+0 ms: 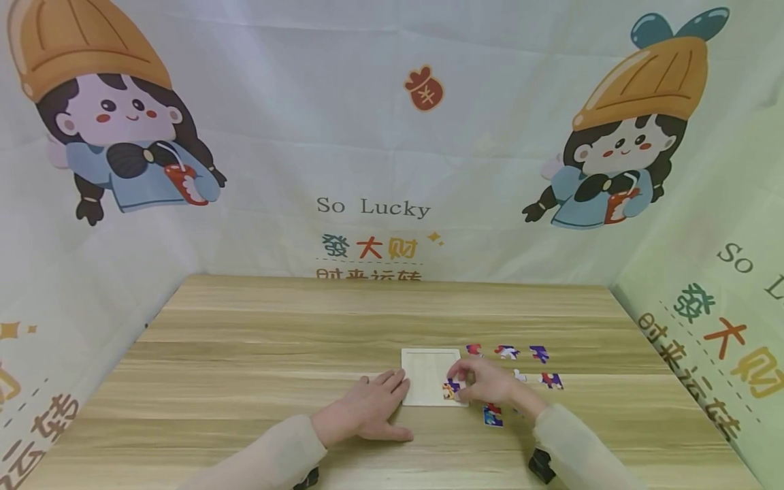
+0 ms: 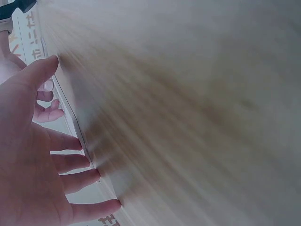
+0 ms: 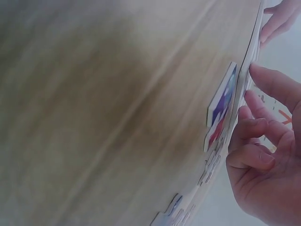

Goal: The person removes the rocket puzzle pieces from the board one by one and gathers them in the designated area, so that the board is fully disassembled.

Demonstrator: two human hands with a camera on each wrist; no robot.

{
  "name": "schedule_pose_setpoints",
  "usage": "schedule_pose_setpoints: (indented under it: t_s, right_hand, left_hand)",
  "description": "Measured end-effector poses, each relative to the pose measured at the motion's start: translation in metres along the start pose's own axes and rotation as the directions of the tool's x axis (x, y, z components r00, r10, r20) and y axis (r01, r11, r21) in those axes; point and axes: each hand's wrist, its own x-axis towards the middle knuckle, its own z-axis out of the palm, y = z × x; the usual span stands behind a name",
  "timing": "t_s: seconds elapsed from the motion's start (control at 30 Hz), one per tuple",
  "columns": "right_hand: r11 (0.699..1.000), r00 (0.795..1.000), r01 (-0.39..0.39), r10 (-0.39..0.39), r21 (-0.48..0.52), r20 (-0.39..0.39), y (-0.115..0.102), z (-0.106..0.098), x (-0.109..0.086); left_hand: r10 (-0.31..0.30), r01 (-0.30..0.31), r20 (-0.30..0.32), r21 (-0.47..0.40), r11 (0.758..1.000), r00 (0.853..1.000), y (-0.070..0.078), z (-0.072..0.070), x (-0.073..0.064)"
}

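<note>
A shallow, light wooden puzzle tray [image 1: 422, 401] lies on the table. My left hand [image 1: 367, 412] lies flat with spread, straight fingers, its fingertips right at the tray's left edge. In the left wrist view these fingers [image 2: 77, 181] rest along the tabletop. My right hand [image 1: 486, 381] is over the tray's right edge, pinching a purple, yellow and white jigsaw piece [image 1: 450, 390] between thumb and index finger at the lower right corner of the recess. The right wrist view shows the other fingers [image 3: 251, 157] curled in; the pinched piece is mostly hidden there.
Several loose jigsaw pieces lie right of the tray: a red one [image 1: 474, 350], a white and blue one [image 1: 507, 352], a purple one [image 1: 539, 354], a red and purple one [image 1: 552, 381] and a blue and red one [image 1: 493, 416]. A printed cloth [image 1: 367, 136] hangs behind the table.
</note>
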Motion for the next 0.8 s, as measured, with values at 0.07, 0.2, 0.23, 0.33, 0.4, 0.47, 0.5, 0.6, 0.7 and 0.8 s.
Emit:
schedule_pose_setpoints:
  t_s: [0.07, 0.2, 0.23, 0.33, 0.4, 0.47, 0.5, 0.6, 0.7, 0.8]
  right_hand:
    - [1.0, 1.0, 0.005, -0.005, -0.006, -0.002, -0.0007, 0.0002, 0.0007]
    - [1.0, 1.0, -0.001, 0.001, -0.019, -0.012, -0.0021, 0.0006, 0.0018]
    - [1.0, 1.0, -0.006, 0.005, -0.021, -0.014, -0.0024, 0.0006, 0.0021]
    - [1.0, 1.0, -0.023, 0.022, -0.02, -0.014, -0.0032, 0.0008, 0.0026]
    - [0.999, 0.999, -0.034, 0.034, -0.02, -0.012, -0.0039, 0.0008, 0.0028]
    - [0.999, 0.999, -0.045, 0.045, -0.011, -0.007, -0.0044, 0.001, 0.0031]
    - [0.999, 0.999, -0.052, 0.052, -0.003, -0.006, -0.0045, 0.0012, 0.0035]
    - [0.998, 0.998, -0.062, 0.062, 0.011, -0.001, -0.0047, 0.0015, 0.0045]
    - [0.997, 0.997, -0.071, 0.071, 0.026, 0.007, -0.004, 0.0022, 0.0057]
    - [0.997, 0.997, -0.068, 0.068, 0.038, 0.022, -0.0039, 0.0023, 0.0064]
  left_hand:
    - [-0.002, 0.002, -0.002, 0.001, 1.0, 1.0, 0.0001, 0.0, 0.0002]
    - [-0.004, 0.004, -0.006, -0.001, 1.0, 1.0, 0.0005, -0.0001, 0.0004]
    - [-0.004, 0.004, -0.007, -0.002, 1.0, 1.0, 0.0006, -0.0001, 0.0005]
    - [-0.002, 0.002, -0.009, 0.0, 1.0, 1.0, 0.0007, -0.0001, 0.0006]
    - [0.0, 0.0, -0.009, 0.001, 1.0, 1.0, 0.0005, 0.0002, 0.0007]
    - [0.002, -0.002, -0.008, 0.003, 1.0, 1.0, 0.0001, 0.0006, 0.0008]
    - [0.002, -0.002, -0.007, 0.002, 1.0, 1.0, 0.0, 0.0009, 0.0008]
    - [0.004, -0.004, -0.009, 0.001, 1.0, 1.0, -0.0004, 0.0014, 0.001]
    - [0.006, -0.006, -0.009, -0.001, 1.0, 1.0, -0.0005, 0.0017, 0.001]
    - [0.006, -0.006, -0.007, -0.002, 1.0, 1.0, -0.0003, 0.0016, 0.001]
